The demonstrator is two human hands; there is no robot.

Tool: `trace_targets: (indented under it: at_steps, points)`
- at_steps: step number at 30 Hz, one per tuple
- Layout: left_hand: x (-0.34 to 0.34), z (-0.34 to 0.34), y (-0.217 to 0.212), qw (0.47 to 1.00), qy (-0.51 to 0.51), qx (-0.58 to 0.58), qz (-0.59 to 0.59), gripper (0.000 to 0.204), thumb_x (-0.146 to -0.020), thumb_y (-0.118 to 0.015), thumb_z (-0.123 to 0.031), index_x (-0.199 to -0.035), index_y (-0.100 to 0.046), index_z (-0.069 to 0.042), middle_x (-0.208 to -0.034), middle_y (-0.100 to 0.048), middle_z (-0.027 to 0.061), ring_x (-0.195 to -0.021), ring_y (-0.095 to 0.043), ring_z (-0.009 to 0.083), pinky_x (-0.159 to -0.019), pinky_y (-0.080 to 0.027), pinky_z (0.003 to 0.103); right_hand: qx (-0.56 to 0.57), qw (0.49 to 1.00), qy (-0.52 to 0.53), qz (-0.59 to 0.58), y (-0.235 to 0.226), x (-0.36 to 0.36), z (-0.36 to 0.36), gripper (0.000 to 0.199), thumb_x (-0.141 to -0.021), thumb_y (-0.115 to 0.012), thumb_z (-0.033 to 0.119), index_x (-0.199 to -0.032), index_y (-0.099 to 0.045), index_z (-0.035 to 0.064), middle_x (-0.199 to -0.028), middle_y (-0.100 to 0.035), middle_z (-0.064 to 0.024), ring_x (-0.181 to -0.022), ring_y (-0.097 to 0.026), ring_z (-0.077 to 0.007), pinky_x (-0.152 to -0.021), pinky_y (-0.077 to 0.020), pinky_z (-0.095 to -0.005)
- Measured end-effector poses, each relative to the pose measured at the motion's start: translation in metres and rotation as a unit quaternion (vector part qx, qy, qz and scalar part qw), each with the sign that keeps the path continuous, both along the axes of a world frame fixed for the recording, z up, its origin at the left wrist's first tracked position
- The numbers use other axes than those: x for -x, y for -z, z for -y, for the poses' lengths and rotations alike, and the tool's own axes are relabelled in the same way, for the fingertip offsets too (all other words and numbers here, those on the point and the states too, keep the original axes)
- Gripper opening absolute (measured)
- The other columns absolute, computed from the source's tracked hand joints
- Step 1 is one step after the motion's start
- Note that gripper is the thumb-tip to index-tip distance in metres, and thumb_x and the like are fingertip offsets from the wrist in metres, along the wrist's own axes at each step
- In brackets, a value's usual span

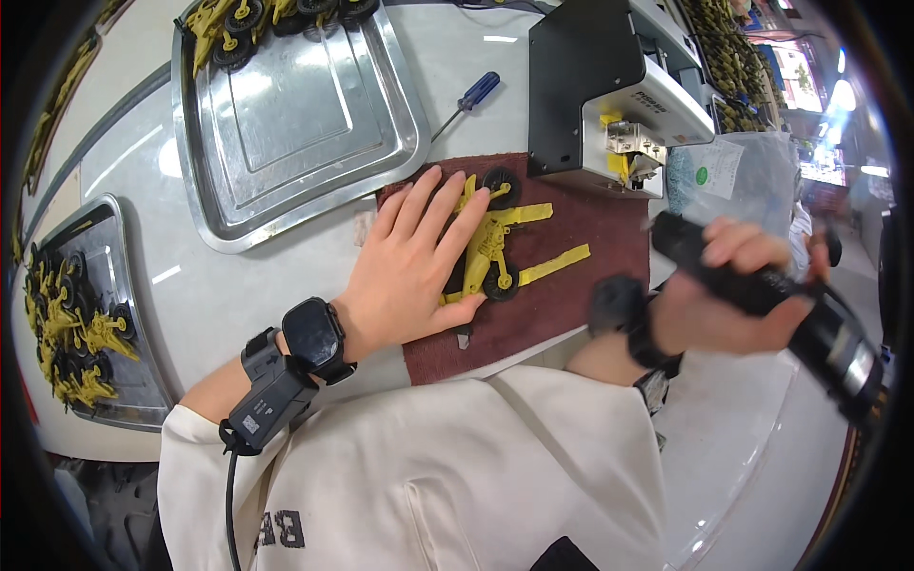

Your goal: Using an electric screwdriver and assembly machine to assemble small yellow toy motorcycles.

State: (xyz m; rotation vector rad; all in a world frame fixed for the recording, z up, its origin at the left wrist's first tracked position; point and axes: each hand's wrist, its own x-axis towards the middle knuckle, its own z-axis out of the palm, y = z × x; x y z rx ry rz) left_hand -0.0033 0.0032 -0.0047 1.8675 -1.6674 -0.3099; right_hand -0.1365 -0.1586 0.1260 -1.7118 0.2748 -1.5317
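My left hand (405, 257) lies spread and flat over a yellow plastic toy vehicle (487, 249) with black wheels. Its index finger reaches the upper wheel and its thumb the lower one, while the palm hides the left part of the toy. Two yellow strips (554, 265) stick out from the toy to the right, over a dark red cloth (609, 224). Off to the right, my blurred right hand (728, 305) is closed round a black cylindrical tool, apparently an electric screwdriver (833, 347), held clear of the toy.
A large metal tray (214, 205) with several yellow toys at its far end stands beyond my left hand. Another tray (124, 233) of toys sits at far left. A screwdriver (479, 89) lies near a black and white machine (581, 105). Right of that is a plastic bag (762, 171).
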Motion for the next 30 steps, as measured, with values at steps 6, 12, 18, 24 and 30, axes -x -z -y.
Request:
trace_targets:
  at_steps: [6,12,18,24,30]
  points:
    - [-0.002,-0.003,0.003,1.000,-0.002,0.007,-0.002,0.088,-0.070,-0.066,-0.045,-0.141,-0.032,-0.004,-0.141,-0.034,0.0194,-0.131,-0.029,0.0380,-0.105,-0.025,0.048,-0.055,0.990,0.128,-0.010,0.004,-0.042,0.041,0.026,-0.086,-0.053,0.019,-0.102,-0.049,-0.0005,-0.058,-0.051,-0.0078,-0.046,-0.050,-0.0167,-0.047,-0.0437,-0.0272]
    - [-0.001,-0.003,0.006,1.000,0.005,0.024,-0.011,0.090,-0.069,-0.067,-0.046,-0.141,-0.032,-0.004,-0.141,-0.034,0.0191,-0.130,-0.030,0.0387,-0.106,-0.025,0.048,-0.135,0.985,-0.110,-0.013,0.019,0.004,-0.019,0.056,-0.088,-0.058,0.032,-0.127,-0.030,0.0049,-0.063,-0.052,-0.0099,-0.047,-0.049,-0.0198,-0.045,-0.0427,-0.0311]
    - [-0.002,-0.007,0.003,0.999,-0.002,0.025,-0.020,0.095,-0.063,-0.072,-0.043,-0.140,-0.032,-0.004,-0.140,-0.035,0.0195,-0.130,-0.031,0.0384,-0.105,-0.027,0.048,-0.002,0.961,-0.277,-0.015,0.052,0.010,-0.083,0.079,-0.084,-0.065,0.044,-0.137,-0.018,0.0086,-0.080,-0.061,-0.0177,-0.059,-0.058,-0.0270,-0.052,-0.0504,-0.0394]
    - [-0.003,-0.007,0.005,0.999,-0.012,0.032,-0.032,0.092,-0.063,-0.070,-0.038,-0.141,-0.033,-0.005,-0.140,-0.036,0.0199,-0.131,-0.031,0.0379,-0.105,-0.027,0.047,-0.028,0.938,-0.334,-0.093,0.058,0.005,-0.069,0.072,-0.083,-0.070,0.017,-0.136,-0.022,0.0083,-0.082,-0.060,-0.0183,-0.066,-0.058,-0.0277,-0.063,-0.0495,-0.0405]
    - [-0.003,0.001,-0.003,0.998,0.005,0.059,-0.028,0.091,-0.063,-0.072,-0.036,-0.138,-0.034,-0.001,-0.136,-0.038,0.0217,-0.130,-0.032,0.0383,-0.106,-0.026,0.047,-0.068,0.960,-0.248,-0.111,0.057,-0.017,-0.078,0.055,-0.086,-0.064,0.024,-0.124,-0.030,0.0057,-0.071,-0.056,-0.0118,-0.050,-0.054,-0.0209,-0.052,-0.0485,-0.0363]
